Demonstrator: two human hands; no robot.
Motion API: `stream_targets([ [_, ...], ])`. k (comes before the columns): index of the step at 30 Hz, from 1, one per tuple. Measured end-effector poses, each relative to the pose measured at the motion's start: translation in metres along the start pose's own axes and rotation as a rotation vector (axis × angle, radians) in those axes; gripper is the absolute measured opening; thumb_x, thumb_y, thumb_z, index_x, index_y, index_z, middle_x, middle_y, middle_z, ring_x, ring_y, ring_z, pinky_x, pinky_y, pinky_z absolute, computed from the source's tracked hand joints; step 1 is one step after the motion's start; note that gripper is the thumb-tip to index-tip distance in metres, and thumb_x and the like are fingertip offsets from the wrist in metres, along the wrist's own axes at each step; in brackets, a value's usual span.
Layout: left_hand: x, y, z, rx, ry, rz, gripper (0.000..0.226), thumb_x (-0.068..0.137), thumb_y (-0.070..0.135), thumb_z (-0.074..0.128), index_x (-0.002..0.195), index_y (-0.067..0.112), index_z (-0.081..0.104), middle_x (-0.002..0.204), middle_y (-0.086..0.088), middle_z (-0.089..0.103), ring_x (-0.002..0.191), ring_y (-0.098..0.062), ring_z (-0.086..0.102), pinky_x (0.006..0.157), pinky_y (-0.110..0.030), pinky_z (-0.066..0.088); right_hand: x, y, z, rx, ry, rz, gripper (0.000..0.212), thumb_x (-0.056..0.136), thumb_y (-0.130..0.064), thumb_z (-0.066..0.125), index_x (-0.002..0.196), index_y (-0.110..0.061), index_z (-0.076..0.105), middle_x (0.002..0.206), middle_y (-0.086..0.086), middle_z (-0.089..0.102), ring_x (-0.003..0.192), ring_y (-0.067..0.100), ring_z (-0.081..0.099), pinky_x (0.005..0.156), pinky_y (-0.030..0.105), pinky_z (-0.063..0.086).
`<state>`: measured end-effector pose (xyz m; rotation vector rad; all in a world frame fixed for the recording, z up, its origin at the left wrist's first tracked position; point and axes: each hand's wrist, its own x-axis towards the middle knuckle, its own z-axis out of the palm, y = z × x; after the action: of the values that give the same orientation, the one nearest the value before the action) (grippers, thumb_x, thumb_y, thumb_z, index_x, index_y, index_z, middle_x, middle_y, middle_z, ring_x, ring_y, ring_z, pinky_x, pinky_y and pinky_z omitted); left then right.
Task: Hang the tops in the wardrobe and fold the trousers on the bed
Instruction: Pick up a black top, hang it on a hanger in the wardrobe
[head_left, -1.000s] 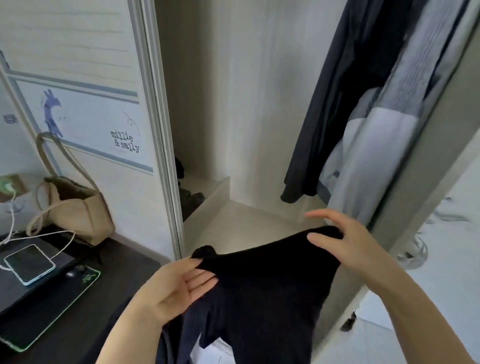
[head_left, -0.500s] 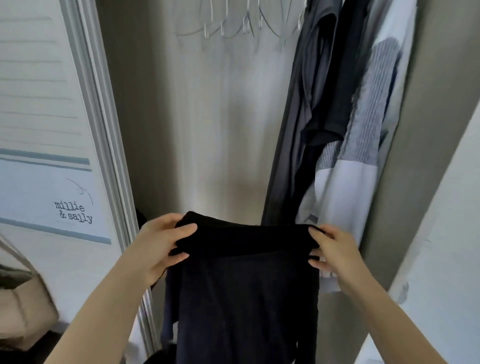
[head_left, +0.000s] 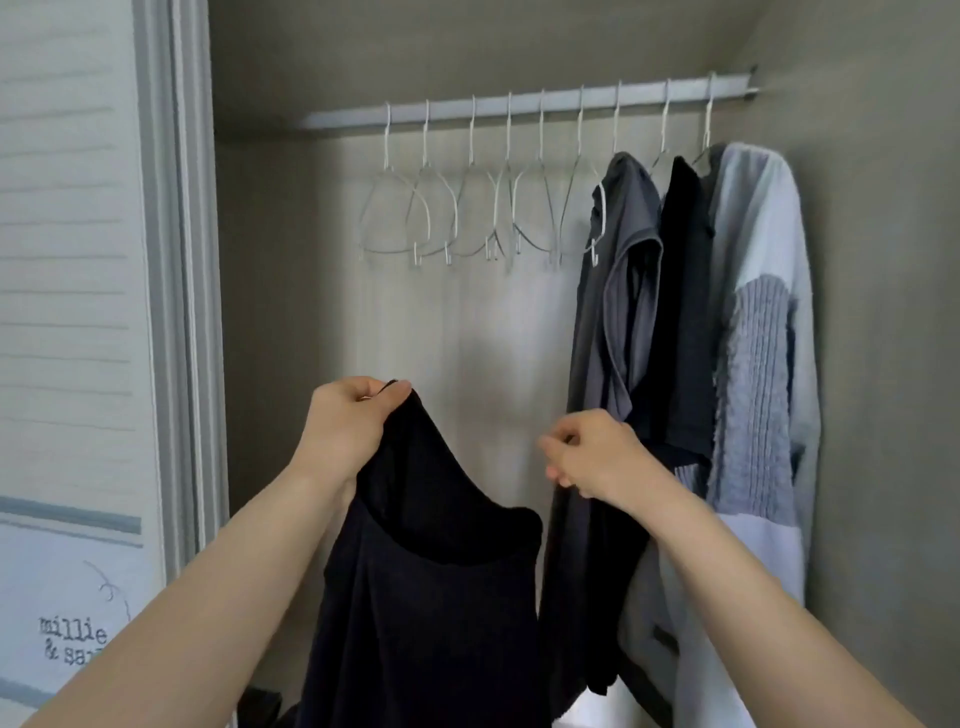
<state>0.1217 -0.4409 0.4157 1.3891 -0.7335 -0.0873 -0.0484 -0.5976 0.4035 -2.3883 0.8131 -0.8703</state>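
A black top (head_left: 431, 597) hangs in front of the open wardrobe, and my left hand (head_left: 345, 426) pinches it by one upper corner. Its other upper corner sags free at the lower middle. My right hand (head_left: 592, 452) is raised to the right of the top, apart from it, with curled fingers that hold nothing. Above, several empty white wire hangers (head_left: 467, 218) hang on the rail (head_left: 519, 106). To their right a grey top (head_left: 618, 291), a black garment (head_left: 683, 312) and a pale blue knitted top (head_left: 758, 338) hang on the same rail.
The wardrobe's sliding door (head_left: 72, 312), with a printed label low down, stands at the left. The wardrobe's right side wall (head_left: 883, 364) stands close behind the hung clothes. Bare back wall shows below the empty hangers.
My view has risen from the wardrobe floor to the rail. My right hand has let go of the black top, whose right corner dropped. My left hand lifted its corner higher.
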Motion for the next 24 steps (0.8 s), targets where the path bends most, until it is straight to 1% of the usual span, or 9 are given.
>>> stream_targets([
  [3, 0.018, 0.009, 0.006, -0.002, -0.012, 0.006, 0.03, 0.091, 0.025, 0.069, 0.069, 0.008, 0.056, 0.061, -0.005, 0.051, 0.056, -0.015, 0.051, 0.049, -0.02, 0.042, 0.029, -0.049, -0.037, 0.013, 0.321, -0.2, 0.02, 0.09, -0.026, 0.051, 0.088, -0.02, 0.069, 0.079, -0.004, 0.07, 0.078, 0.015, 0.063, 0.072, 0.025, 0.049],
  [5, 0.028, 0.013, 0.009, 0.016, -0.011, 0.019, 0.027, 0.091, 0.024, 0.069, 0.073, 0.006, 0.058, 0.064, -0.007, 0.052, 0.058, -0.018, 0.051, 0.053, -0.023, 0.043, 0.051, -0.083, -0.062, 0.035, 0.472, -0.294, 0.021, 0.091, -0.022, 0.048, 0.088, -0.015, 0.067, 0.078, -0.002, 0.068, 0.077, 0.017, 0.06, 0.067, 0.024, 0.043],
  [7, 0.037, 0.015, 0.009, 0.016, 0.004, 0.022, 0.026, 0.09, 0.023, 0.069, 0.074, 0.006, 0.058, 0.068, -0.009, 0.051, 0.062, -0.02, 0.05, 0.058, -0.027, 0.043, 0.077, -0.112, -0.084, 0.049, 0.593, -0.369, 0.019, 0.091, -0.019, 0.046, 0.085, -0.012, 0.063, 0.08, 0.001, 0.065, 0.078, 0.02, 0.058, 0.067, 0.026, 0.044],
  [10, 0.049, 0.017, 0.006, -0.012, 0.017, -0.006, 0.028, 0.089, 0.02, 0.071, 0.068, 0.007, 0.057, 0.064, -0.009, 0.056, 0.058, -0.019, 0.055, 0.056, -0.026, 0.045, 0.122, -0.139, -0.115, -0.107, 0.765, -0.418, 0.023, 0.088, -0.014, 0.044, 0.102, -0.009, 0.061, 0.107, 0.011, 0.061, 0.1, 0.03, 0.055, 0.078, 0.032, 0.045],
  [13, 0.053, 0.02, 0.0, -0.015, -0.021, -0.022, 0.012, 0.086, 0.012, 0.072, 0.081, 0.002, 0.067, 0.075, -0.012, 0.069, 0.065, -0.021, 0.067, 0.057, -0.026, 0.052, 0.166, -0.145, -0.14, -0.366, 0.759, -0.282, 0.032, 0.089, -0.011, 0.046, 0.119, -0.004, 0.051, 0.129, 0.019, 0.046, 0.122, 0.038, 0.041, 0.093, 0.037, 0.039],
  [16, 0.057, 0.02, -0.002, 0.023, 0.039, 0.038, 0.008, 0.084, 0.002, 0.067, 0.09, 0.006, 0.07, 0.084, -0.013, 0.073, 0.071, -0.022, 0.07, 0.061, -0.027, 0.055, 0.191, -0.14, -0.151, -0.534, 0.634, -0.091, 0.036, 0.091, -0.011, 0.049, 0.125, 0.001, 0.045, 0.132, 0.022, 0.043, 0.123, 0.038, 0.039, 0.097, 0.039, 0.037],
  [19, 0.061, 0.018, -0.004, 0.017, 0.105, 0.085, 0.007, 0.087, 0.004, 0.063, 0.088, 0.005, 0.07, 0.083, -0.015, 0.072, 0.068, -0.021, 0.066, 0.067, -0.031, 0.054, 0.203, -0.132, -0.15, -0.558, 0.566, -0.039, 0.039, 0.092, -0.005, 0.046, 0.129, 0.005, 0.04, 0.133, 0.021, 0.043, 0.124, 0.038, 0.041, 0.101, 0.04, 0.036],
  [21, 0.065, 0.017, -0.005, 0.013, 0.115, 0.091, 0.007, 0.089, 0.008, 0.064, 0.088, 0.003, 0.07, 0.081, -0.016, 0.07, 0.067, -0.021, 0.064, 0.065, -0.03, 0.053, 0.211, -0.126, -0.147, -0.535, 0.552, -0.027, 0.037, 0.091, -0.001, 0.046, 0.127, 0.007, 0.042, 0.132, 0.022, 0.045, 0.122, 0.037, 0.046, 0.097, 0.039, 0.042],
  [24, 0.068, 0.015, -0.004, 0.015, 0.121, 0.082, 0.011, 0.09, 0.011, 0.064, 0.09, 0.0, 0.068, 0.077, -0.013, 0.067, 0.065, -0.019, 0.061, 0.06, -0.026, 0.05, 0.224, -0.117, -0.142, -0.43, 0.485, -0.003, 0.018, 0.09, 0.001, 0.046, 0.103, 0.008, 0.055, 0.122, 0.023, 0.056, 0.103, 0.035, 0.058, 0.068, 0.033, 0.047],
])
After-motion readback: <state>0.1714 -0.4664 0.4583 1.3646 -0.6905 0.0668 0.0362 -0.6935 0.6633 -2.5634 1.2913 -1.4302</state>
